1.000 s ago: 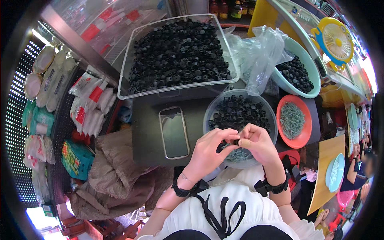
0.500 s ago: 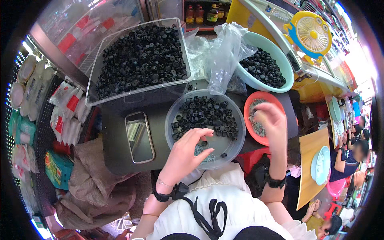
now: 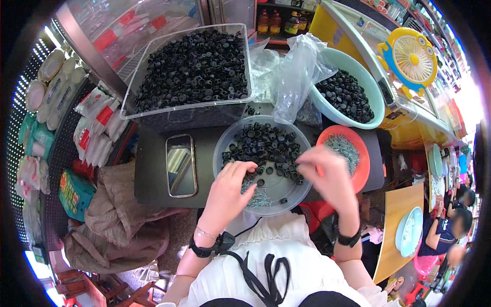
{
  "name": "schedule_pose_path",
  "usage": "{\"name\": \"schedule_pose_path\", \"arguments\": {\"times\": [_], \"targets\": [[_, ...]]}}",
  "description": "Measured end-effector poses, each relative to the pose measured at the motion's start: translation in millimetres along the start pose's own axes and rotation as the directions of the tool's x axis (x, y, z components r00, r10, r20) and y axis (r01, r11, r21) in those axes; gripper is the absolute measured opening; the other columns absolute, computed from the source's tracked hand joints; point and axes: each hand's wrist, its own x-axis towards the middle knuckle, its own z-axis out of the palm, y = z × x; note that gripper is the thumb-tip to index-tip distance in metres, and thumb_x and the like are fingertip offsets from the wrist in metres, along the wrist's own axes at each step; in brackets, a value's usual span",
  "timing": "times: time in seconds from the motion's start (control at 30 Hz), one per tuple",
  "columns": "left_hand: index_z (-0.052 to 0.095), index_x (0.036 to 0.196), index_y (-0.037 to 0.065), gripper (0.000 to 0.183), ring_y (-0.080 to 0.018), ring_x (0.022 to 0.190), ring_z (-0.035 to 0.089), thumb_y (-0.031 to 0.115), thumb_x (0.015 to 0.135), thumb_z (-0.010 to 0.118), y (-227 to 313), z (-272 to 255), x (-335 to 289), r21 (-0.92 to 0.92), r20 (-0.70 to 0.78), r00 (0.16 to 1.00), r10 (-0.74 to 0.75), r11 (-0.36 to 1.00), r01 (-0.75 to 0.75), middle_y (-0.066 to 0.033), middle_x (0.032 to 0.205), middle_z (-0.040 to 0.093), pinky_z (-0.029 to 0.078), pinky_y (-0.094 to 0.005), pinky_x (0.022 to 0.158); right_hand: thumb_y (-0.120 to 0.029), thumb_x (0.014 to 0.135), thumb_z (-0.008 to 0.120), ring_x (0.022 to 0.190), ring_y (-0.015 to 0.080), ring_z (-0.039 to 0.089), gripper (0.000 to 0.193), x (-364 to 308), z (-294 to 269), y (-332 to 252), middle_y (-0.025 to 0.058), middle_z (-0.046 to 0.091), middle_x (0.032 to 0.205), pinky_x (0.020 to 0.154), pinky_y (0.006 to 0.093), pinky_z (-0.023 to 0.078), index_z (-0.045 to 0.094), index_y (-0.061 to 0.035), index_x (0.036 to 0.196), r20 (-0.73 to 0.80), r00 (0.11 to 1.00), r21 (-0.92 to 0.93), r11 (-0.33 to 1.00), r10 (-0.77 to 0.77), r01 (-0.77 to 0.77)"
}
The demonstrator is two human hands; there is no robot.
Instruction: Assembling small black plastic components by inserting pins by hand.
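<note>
A round clear plastic tub (image 3: 220, 135) holds small black round plastic caps (image 3: 266, 140) on its far side and a pile of thin greyish screws (image 3: 260, 198) at its near side. My left hand (image 3: 228, 189) is over the tub's near left part, thumb and fingers apart around a gap beside the screws; no held piece shows. Motion blurs my right hand (image 3: 327, 174), which hovers over the tub's right rim, fingers pointing at the caps. Whether it holds anything is unclear. Just beyond it lies an orange-red plate (image 3: 362, 171) with more screws (image 3: 343, 149).
A large clear bin (image 3: 189, 115) full of black caps stands far left on the dark table (image 3: 151, 189). A phone (image 3: 181, 171) lies left of the tub. Behind are a plastic bag (image 3: 294, 77) and a pale green basin (image 3: 376, 94) of black caps. Other people sit far right.
My right hand has moved left from above the orange-red plate to the tub's right rim. My left hand stays over the tub. The whole view has shifted slightly.
</note>
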Motion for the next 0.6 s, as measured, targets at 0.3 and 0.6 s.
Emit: {"name": "schedule_pose_path", "arguments": {"times": [0.3,0.6], "targets": [[0.062,0.114,0.007,0.035,-0.028,0.097,0.065,0.003,0.081,0.073,-5,2,6,0.107,0.051,0.998,-0.041,0.994,0.035,-0.0074,0.099,0.068,0.052,-0.039,0.086,-0.004,0.08,0.061,0.094,0.0289,0.064,0.014,-26,79,-3,0.0113,0.06,0.095,0.084,0.0399,0.052,0.069,-0.0024,0.092,0.203,0.968,-0.178,0.967,-0.146,0.183],[0.063,0.11,0.008,0.032,-0.0285,0.094,0.064,0.006,0.08,0.074,-6,9,9,0.165,0.031,1.0,0.0,0.986,-0.005,-0.005,0.096,0.068,0.052,-0.0406,0.082,-0.001,0.086,0.064,0.089,0.0325,0.066,0.017,-23,67,-6,0.0148,0.061,0.096,0.079,0.0426,0.053,0.064,-0.0019,0.103,0.135,0.991,0.054,0.999,-0.01,0.003]]}}
